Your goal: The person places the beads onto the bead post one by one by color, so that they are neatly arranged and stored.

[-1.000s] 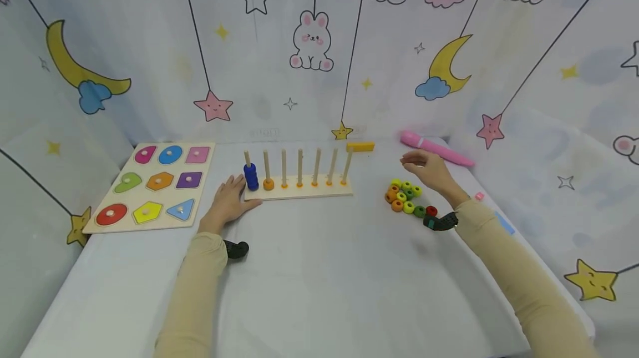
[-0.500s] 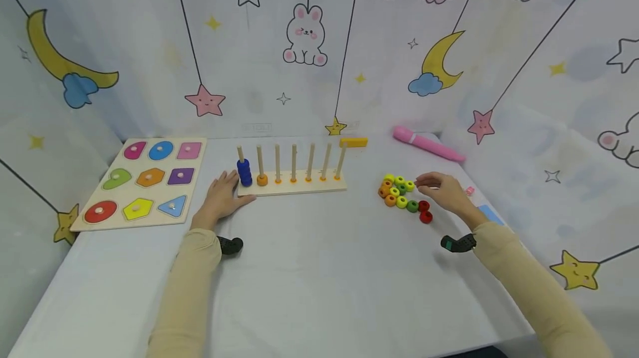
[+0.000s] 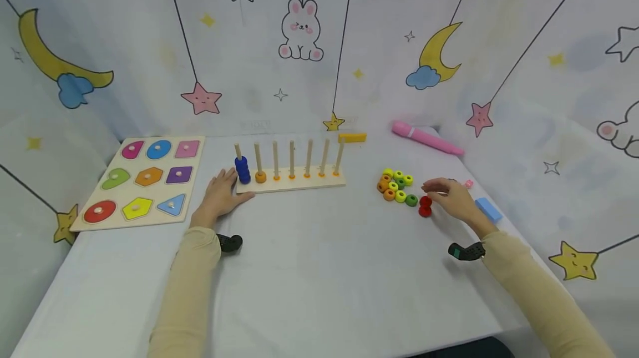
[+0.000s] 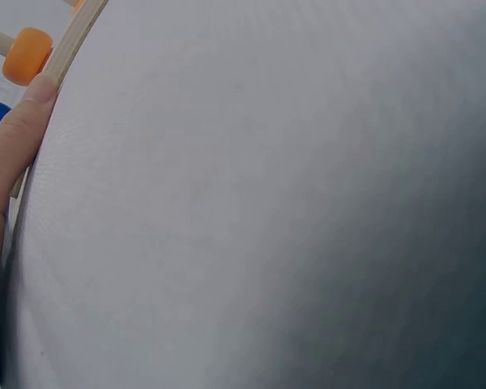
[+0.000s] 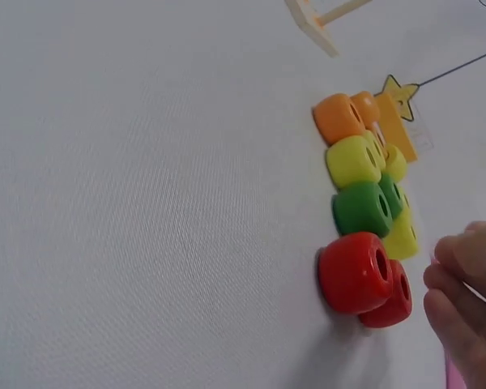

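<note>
At the left end of the wooden peg board (image 3: pixel 294 182), my left hand (image 3: pixel 219 198) rests with its thumb along the front edge. Blue beads (image 3: pixel 242 170) are stacked on the leftmost peg, and one orange bead (image 3: pixel 260 176) sits on the peg beside it. The left wrist view shows the thumb (image 4: pixel 20 130) touching the board's edge. My right hand (image 3: pixel 451 200) hovers just right of two red beads (image 5: pixel 356 274), its fingers loosely bent and no bead visible between them. Green (image 3: pixel 411 200), yellow and orange beads lie grouped left of the red ones.
A shape puzzle board (image 3: pixel 140 180) lies at the left. Behind the pegs is a yellow block (image 3: pixel 352 137). A pink pen-shaped object (image 3: pixel 426 139) lies at the back right, and a blue block (image 3: pixel 488 210) sits right of my right hand.
My right hand has moved right and nearer to me, from behind the beads to beside the red ones. The left hand stays on the peg board; the head view shifts slightly.
</note>
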